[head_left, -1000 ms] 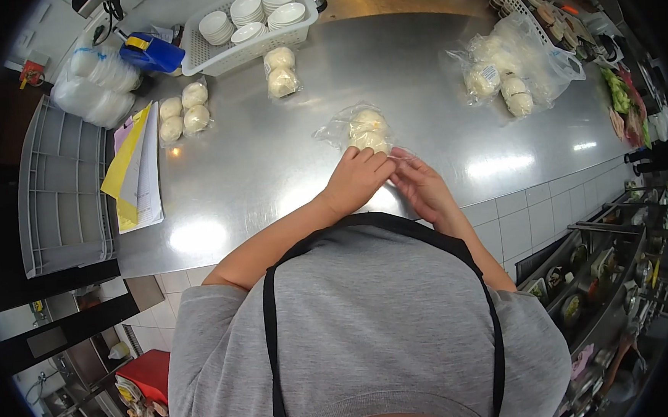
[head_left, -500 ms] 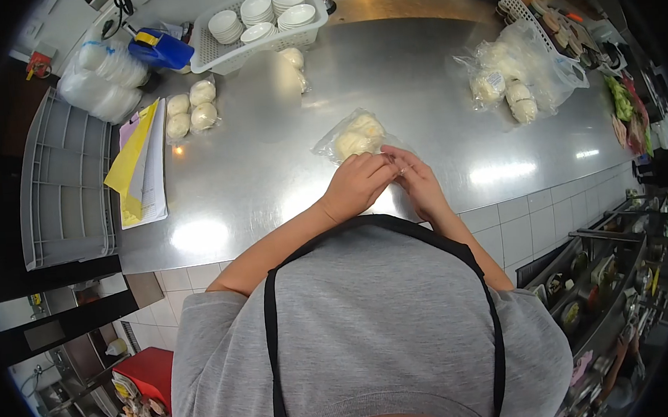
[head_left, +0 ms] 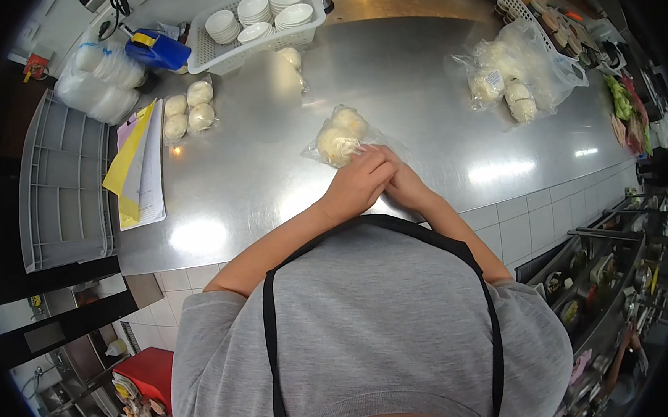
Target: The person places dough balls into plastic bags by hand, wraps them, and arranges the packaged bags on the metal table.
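Note:
A clear plastic bag (head_left: 342, 135) holding pale, round dough-like balls lies on the steel worktop, just beyond my hands. My left hand (head_left: 357, 182) is closed at the bag's near right end, its fingers bent over the plastic. Pressed against it, my right hand (head_left: 405, 185) is also closed at the same end. Its fingers are largely covered by the left, so their exact hold on the plastic is hidden.
Bagged white balls (head_left: 189, 110) sit at the left, beside a clipboard with papers (head_left: 148, 174). Behind are a white basket (head_left: 263, 48) with stacked bowls and a blue tape dispenser (head_left: 158, 51). Further plastic bags (head_left: 505, 72) lie at the right. A grey crate (head_left: 65, 187) stands far left.
The bag has shifted slightly left and turned, with its balls showing more. My right hand has moved in from spread fingers to close against my left hand.

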Demonstrator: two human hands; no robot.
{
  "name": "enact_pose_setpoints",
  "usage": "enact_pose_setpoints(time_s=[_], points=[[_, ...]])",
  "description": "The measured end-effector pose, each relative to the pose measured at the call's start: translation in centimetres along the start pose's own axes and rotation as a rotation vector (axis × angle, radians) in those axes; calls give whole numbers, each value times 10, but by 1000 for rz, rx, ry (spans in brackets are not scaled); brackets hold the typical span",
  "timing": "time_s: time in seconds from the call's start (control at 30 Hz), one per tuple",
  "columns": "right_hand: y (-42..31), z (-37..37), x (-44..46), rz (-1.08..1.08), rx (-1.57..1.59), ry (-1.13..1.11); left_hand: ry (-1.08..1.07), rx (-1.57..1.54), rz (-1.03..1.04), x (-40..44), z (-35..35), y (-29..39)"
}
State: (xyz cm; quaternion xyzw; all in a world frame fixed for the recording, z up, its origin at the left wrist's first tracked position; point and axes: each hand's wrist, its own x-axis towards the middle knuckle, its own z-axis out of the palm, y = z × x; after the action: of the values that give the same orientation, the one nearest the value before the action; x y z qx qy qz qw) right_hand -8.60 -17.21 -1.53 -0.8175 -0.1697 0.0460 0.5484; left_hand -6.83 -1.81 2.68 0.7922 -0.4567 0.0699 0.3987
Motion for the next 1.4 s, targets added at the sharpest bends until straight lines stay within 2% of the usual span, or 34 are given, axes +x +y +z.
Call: enact_pose_setpoints(time_s=[0.03, 0.07, 0.13, 0.2, 0.27, 0.33, 0.37, 0.4, 0.43, 0.47, 0.53, 0.57, 0.6, 0.63, 0.67, 0.7, 0.73, 0.77, 0.8, 0.83, 0.87, 0.93, 0.97, 1.0, 1.03, 1.07, 1.13, 1.2, 1.23, 1.3, 1.33, 1.4], points=[[-1, -2, 6, -98, -67, 0, -2, -3, 1, 1, 1, 0], [-4, -2, 10, -97, -68, 3, -28, -23, -9, 3, 0, -1], [-11, -3, 18, 58, -98, -34, -60, -42, -15, 8, -1, -3], [-9, -2, 20, 39, -51, -37, 21, -63, 19, 12, -1, -5], [-3, -1, 21, 20, -6, -51, 12, -66, 19, 13, -1, -5], [7, 0, 21, -163, -121, -41, 4, -71, 23, 18, -8, -1], [9, -2, 18, -162, -130, -31, -70, -179, -88, 23, -16, -1], [8, -3, 12, -75, -33, -5, -151, -289, -193, 29, -24, -1], [6, -6, 5, 14, 67, 25, -132, -320, -365, 36, -29, -8], [2, -12, 0, 22, 56, 47, -145, -331, -346, 43, -31, -25], [-11, -28, -8, 229, 229, -110, -91, 136, -18, 53, -30, -65], [-13, -33, -14, 263, 193, -85, -98, 126, 3, 49, -31, -74], [-4, -41, -19, 265, 186, -62, -250, 210, -99, 45, -34, -82], [11, -49, -23, 168, -105, -5, -398, 301, -201, 45, -36, -87], [24, -56, -28, 74, -394, 51, -402, 302, -180, 44, -36, -89], [26, -60, -34, 86, -360, 252, -417, 414, -331, 41, -36, -87], [28, -62, -37, 89, -365, 266, -425, 525, -486, 38, -37, -86], [28, -62, -39, 320, -47, 299, -425, 525, -472, 38, -42, -87], [27, -61, -41, 541, 279, 324, -556, 350, -708, 37, -47, -89], [14, -55, -39, 566, 337, 151, -684, 165, -941, 35, -54, -91], [-2, -45, -38, 598, 392, 65, -688, 169, -934, 22, -53, -102], [-10, -22, -23, 570, 417, 6, -533, -202, -893, -6, -44, -120], [-12, -13, -15, 569, 408, 2, -538, -202, -890, -19, -42, -117], [-13, -7, -7, 571, 410, 7, -387, -396, -894, -25, -44, -101], [-13, -1, 0, 515, 284, -7, -232, -586, -891, -33, -44, -88], [-11, 4, 4, 459, 156, -23, -233, -584, -891, -41, -40, -76], [-6, 9, 7, 396, 69, -17, -60, -945, -877, -54, -33, -57], [-6, 6, 11, 328, 343, -156, -22, -877, -866, -53, -32, -48], [-4, 6, 12, 326, 336, -169, 8, -868, -903, -51, -32, -45], [5, 10, 12, 297, 596, -34, 87, -918, -956, -51, -26, -45], [5, 5, 15, 309, 574, -12, 114, -919, -970, -48, -23, -49], [-7, -12, 25, 296, 497, 61, 136, -736, -826, -37, -21, -59]])
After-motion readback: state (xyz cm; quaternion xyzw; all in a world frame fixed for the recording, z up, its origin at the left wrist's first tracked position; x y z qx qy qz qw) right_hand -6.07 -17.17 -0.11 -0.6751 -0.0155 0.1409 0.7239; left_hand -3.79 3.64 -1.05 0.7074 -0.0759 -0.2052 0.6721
